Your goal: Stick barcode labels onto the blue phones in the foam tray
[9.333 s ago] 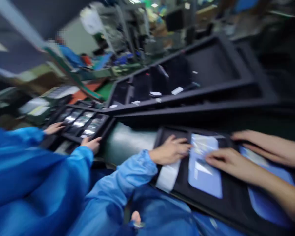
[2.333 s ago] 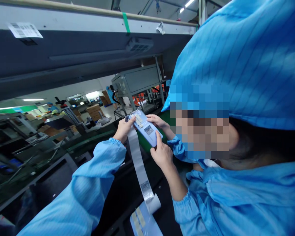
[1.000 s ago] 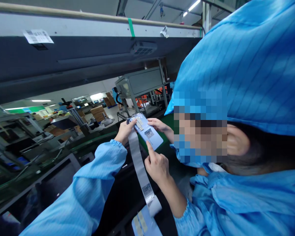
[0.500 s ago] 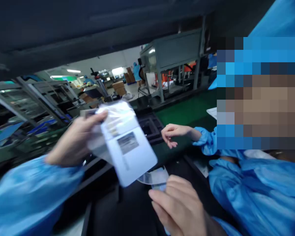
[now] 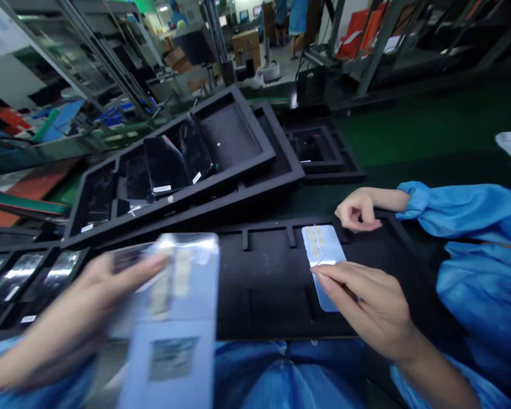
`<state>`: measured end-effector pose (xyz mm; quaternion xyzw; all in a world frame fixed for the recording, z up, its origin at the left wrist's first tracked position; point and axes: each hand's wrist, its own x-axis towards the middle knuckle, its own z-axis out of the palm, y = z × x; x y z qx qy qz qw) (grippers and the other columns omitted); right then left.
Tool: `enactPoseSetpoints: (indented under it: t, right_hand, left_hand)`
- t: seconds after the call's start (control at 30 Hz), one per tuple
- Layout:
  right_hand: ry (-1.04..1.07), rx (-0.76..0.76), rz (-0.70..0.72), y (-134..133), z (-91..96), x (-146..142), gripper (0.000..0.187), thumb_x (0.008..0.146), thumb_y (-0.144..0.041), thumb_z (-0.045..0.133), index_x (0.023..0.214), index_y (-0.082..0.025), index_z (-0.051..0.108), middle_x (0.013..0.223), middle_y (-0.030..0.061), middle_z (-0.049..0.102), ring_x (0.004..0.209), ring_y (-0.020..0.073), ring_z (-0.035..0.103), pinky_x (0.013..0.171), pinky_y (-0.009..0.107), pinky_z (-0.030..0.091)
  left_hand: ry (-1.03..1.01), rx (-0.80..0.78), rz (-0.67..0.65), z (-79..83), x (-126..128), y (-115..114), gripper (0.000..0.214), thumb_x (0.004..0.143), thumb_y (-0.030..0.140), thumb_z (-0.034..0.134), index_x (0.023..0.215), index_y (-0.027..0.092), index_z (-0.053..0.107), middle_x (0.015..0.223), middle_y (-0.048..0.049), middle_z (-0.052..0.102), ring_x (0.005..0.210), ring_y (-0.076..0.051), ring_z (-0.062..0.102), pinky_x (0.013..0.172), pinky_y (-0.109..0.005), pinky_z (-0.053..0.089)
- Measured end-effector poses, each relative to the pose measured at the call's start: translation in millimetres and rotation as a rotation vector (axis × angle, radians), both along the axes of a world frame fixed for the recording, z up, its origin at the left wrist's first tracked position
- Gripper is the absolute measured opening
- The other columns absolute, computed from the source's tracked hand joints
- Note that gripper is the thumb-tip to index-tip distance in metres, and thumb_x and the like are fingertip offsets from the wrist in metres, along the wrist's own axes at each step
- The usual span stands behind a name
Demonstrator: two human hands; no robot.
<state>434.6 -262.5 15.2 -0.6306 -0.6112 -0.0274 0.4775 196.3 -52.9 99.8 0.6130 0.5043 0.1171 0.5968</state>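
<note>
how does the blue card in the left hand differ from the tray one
The card in the left hand is raised and blurred; the tray card lies flat on the black tray under the right hand. The held card shows a grey label, the tray card none. Both are pale blue with beige strips.

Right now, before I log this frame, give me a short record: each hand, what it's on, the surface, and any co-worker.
Left hand: holds a blue card with clear film, blurred
Right hand: fingers lie on a second blue card
Surface: black foam tray
Co-worker: a co-worker's hand at the tray's far edge
</note>
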Motion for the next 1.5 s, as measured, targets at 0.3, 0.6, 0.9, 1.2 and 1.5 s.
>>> enactPoseSetpoints:
  t: [0.3, 0.6, 0.9, 1.2, 1.5]
  right_hand:
    - [0.024, -0.179, -0.125, -17, -29.3, 1, 0.016, 0.089, -0.014, 0.056, 0.103, -0.02, 0.062, 0.091, 0.0004, 0.063, 0.08, 0.0095, 0.06, 0.072, 0.019, 0.048]
    - [-0.054, -0.325, 0.13, 30, -48.8, 3, 0.019, 0.094, -0.017, 0.047, 0.105, -0.016, 0.062, 0.094, 0.0052, 0.063, 0.089, 0.0149, 0.057, 0.081, 0.033, 0.046]
    - [-0.142, -0.361, 0.222, 59, -73.1, 15, 0.027, 0.095, -0.017, 0.042, 0.113, -0.014, 0.062, 0.111, 0.0056, 0.061, 0.101, 0.0184, 0.051, 0.087, 0.037, 0.045]
    - [-0.357, -0.36, 0.14, 63, -81.6, 18, 0.029, 0.095, -0.015, 0.041, 0.118, -0.014, 0.059, 0.118, 0.0039, 0.058, 0.109, 0.0222, 0.043, 0.088, 0.04, 0.04]
    - [-0.429, -0.309, 0.019, 64, -83.3, 13, 0.027, 0.093, -0.01, 0.043, 0.112, -0.013, 0.061, 0.115, 0.0023, 0.06, 0.11, 0.0231, 0.043, 0.089, 0.04, 0.037]
  left_hand:
    - [-0.32, -0.372, -0.046, -113.7, 109, 9, 0.03, 0.063, 0.034, 0.08, 0.074, 0.009, 0.068, 0.071, -0.0101, 0.069, 0.061, -0.021, 0.064, 0.059, -0.03, 0.052]
    - [-0.317, -0.27, -0.226, -143.6, 117, 16, 0.036, 0.063, 0.042, 0.078, 0.077, 0.01, 0.067, 0.076, -0.0092, 0.069, 0.068, -0.022, 0.064, 0.063, -0.031, 0.05]
    - [-0.158, 0.063, -0.378, -148.1, 117, 27, 0.027, 0.072, 0.033, 0.072, 0.058, 0.011, 0.066, 0.055, -0.0032, 0.059, 0.05, -0.013, 0.051, 0.047, -0.022, 0.038]
    - [0.087, -0.191, -0.518, -114.6, 97, 58, 0.035, 0.061, 0.044, 0.079, 0.059, 0.01, 0.068, 0.054, -0.0106, 0.063, 0.04, -0.018, 0.056, 0.036, -0.023, 0.041]
    - [-0.13, 0.875, -1.059, -101.4, 61, 54, 0.023, 0.086, 0.032, 0.049, 0.087, 0.021, 0.069, 0.097, -0.0084, 0.068, 0.094, -0.026, 0.061, 0.09, -0.037, 0.044]
